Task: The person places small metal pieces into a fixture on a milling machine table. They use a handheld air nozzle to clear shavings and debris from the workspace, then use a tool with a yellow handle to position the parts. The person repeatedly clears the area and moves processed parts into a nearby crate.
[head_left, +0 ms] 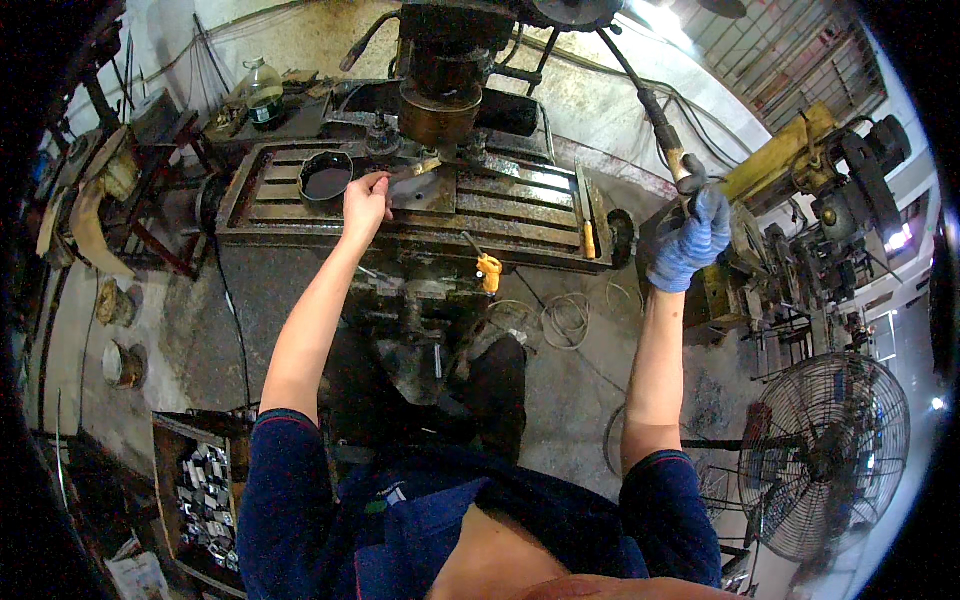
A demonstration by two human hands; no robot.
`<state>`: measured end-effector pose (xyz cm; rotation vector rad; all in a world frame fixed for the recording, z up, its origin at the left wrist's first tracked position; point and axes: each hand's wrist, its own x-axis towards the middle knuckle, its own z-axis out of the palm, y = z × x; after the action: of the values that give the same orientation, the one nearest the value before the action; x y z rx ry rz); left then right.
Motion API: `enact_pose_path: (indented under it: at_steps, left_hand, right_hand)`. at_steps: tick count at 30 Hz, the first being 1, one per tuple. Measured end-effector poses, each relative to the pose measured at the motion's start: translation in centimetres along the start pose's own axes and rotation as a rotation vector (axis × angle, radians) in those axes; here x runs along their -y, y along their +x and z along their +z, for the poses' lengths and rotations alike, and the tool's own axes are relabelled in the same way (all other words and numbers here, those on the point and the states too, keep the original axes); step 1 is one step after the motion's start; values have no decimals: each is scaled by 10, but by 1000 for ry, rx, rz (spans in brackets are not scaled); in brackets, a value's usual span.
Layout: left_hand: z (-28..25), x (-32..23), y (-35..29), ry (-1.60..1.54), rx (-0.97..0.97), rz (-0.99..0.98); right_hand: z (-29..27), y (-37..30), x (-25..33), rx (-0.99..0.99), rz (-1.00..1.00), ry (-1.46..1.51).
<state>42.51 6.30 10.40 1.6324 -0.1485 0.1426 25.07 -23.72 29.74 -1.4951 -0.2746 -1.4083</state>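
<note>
My left hand (368, 205) is bare and closed on the handle of a small brush (425, 167). The pale bristle end points right, beneath the dark round machine spindle (440, 112). Just left of this hand, a round black bowl (303, 188) with dark liquid rests on the slotted metal machine table (290, 212). In a blue glove, my right hand (692, 240) is raised at the right and wrapped round the end of a long machine lever (657, 118). Clamping pieces (382, 137) stand behind the brush. The exact work under the spindle is hard to make out.
A yellow-handled tool (589, 238) lies along the table's right end. A yellow air gun (488, 272) hangs at its front edge. A caged fan (825, 455) stands at lower right, a crate (165, 470) of metal pieces at lower left. A clear jug (263, 95) sits behind left.
</note>
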Motion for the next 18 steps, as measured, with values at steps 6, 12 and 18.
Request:
enact_pose_path:
  at_steps: [6, 12, 18]
  left_hand:
    - [-8, -1, -8, -51, 28, 18]
    - [-11, 5, -8, -49, 27, 37]
    - [-9, 5, -11, -36, 37, 8]
  right_hand:
    - [-4, -5, -8, 86, -100, -91]
    - [0, -15, -8, 76, -39, -62]
    - [-3, -20, -8, 43, 75, 36]
